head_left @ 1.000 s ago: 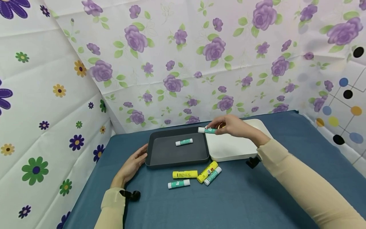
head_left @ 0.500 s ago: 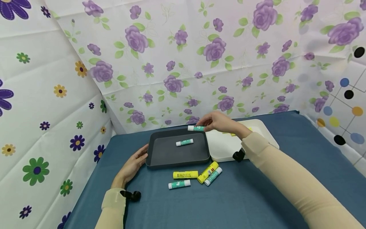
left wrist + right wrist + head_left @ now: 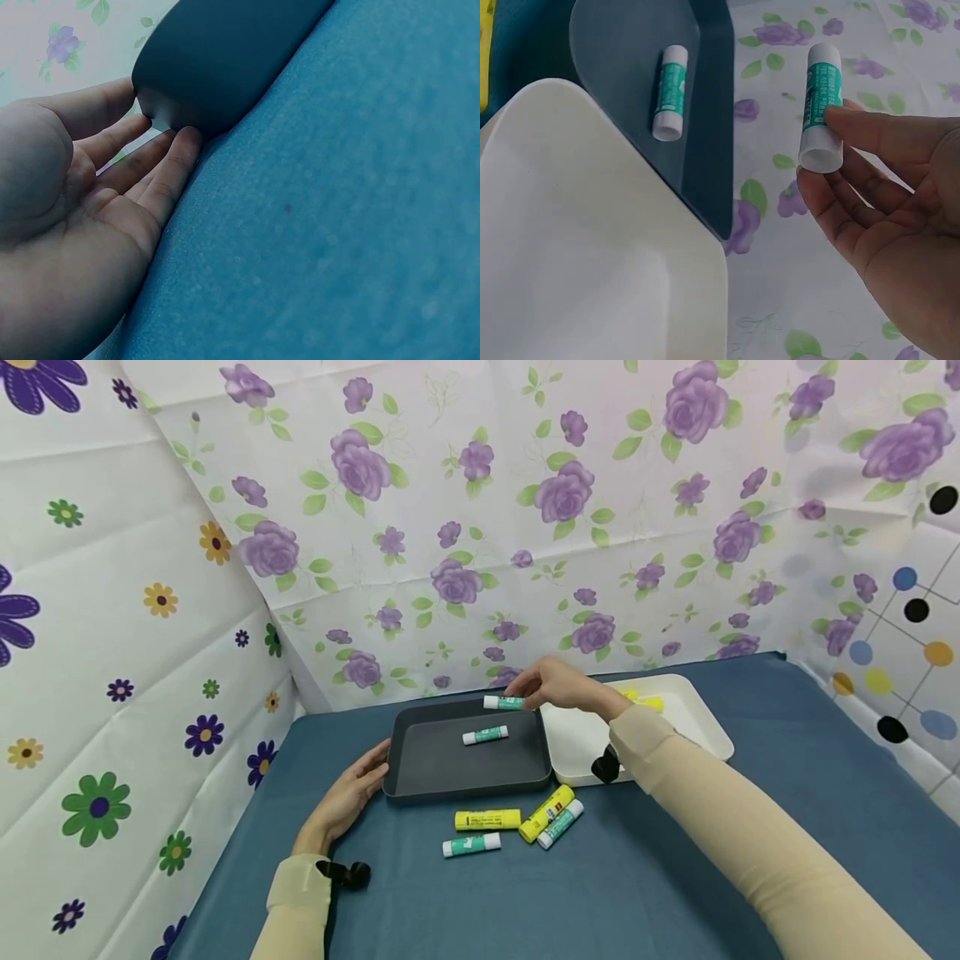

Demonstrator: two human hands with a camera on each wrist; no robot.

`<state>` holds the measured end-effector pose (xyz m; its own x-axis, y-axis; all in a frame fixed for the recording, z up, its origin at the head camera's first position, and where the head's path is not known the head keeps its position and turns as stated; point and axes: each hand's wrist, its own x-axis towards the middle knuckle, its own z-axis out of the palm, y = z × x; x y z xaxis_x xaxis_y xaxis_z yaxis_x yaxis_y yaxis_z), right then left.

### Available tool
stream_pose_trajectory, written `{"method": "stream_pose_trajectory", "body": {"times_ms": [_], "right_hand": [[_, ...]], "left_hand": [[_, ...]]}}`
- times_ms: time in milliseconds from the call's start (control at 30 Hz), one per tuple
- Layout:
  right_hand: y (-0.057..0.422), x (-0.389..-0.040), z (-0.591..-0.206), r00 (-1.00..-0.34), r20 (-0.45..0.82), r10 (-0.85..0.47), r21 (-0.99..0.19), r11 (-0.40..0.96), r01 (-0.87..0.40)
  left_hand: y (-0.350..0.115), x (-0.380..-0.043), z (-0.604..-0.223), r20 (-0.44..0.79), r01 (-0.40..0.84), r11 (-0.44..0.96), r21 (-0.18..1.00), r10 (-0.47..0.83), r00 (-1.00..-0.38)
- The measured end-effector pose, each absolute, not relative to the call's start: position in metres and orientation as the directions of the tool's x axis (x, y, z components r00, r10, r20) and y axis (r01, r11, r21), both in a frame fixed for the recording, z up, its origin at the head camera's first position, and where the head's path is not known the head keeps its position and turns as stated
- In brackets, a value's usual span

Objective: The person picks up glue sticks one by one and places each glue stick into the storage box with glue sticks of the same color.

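My right hand (image 3: 562,683) pinches a small green-and-white glue stick (image 3: 501,702) between thumb and fingers, above the back right edge of the dark grey tray (image 3: 427,768). A similar green glue stick (image 3: 485,736) lies inside that tray. In the right wrist view the held glue stick (image 3: 821,112) tilts slightly, its white end toward the camera. My left hand (image 3: 347,795) rests against the dark tray's left side; in the left wrist view its nearly straight fingers (image 3: 169,176) and thumb touch the tray corner (image 3: 217,67).
A white tray (image 3: 577,752) adjoins the dark tray on the right, with yellow glue sticks (image 3: 649,703) at its back, partly hidden by the right arm. In front lie yellow glue sticks (image 3: 487,819) and green glue sticks (image 3: 471,844) on the blue cloth (image 3: 420,910). Flowered sheets hang behind.
My right hand has carried the green glue stick left, from above the white tray's edge to above the dark tray's back right, slowing lately. My left hand stays at the dark tray.
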<state>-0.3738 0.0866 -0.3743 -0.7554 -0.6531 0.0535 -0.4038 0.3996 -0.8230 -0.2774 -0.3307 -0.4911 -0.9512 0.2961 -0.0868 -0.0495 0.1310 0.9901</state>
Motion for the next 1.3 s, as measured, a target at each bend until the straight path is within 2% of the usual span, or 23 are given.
{"method": "stream_pose_trajectory", "body": {"times_ms": [567,967,1300], "right_hand": [[0.07,-0.394,-0.4,-0.801,-0.022,-0.599,-0.831,0.457,-0.318],[0.047,-0.396,-0.401,-0.834,-0.037,-0.551,-0.78,0.537,-0.321],[0.034,-0.394,-0.401,-0.832,-0.037,-0.554,-0.712,0.599,-0.367]], "left_hand": [[-0.33,-0.278,-0.491,-0.108,-0.072,0.133,0.988,0.286,-0.952],[-0.332,-0.278,-0.493,-0.104,-0.067,0.136,0.988,0.285,-0.953],[-0.332,-0.278,-0.493,-0.101,-0.061,0.144,0.988,0.291,-0.951]]}}
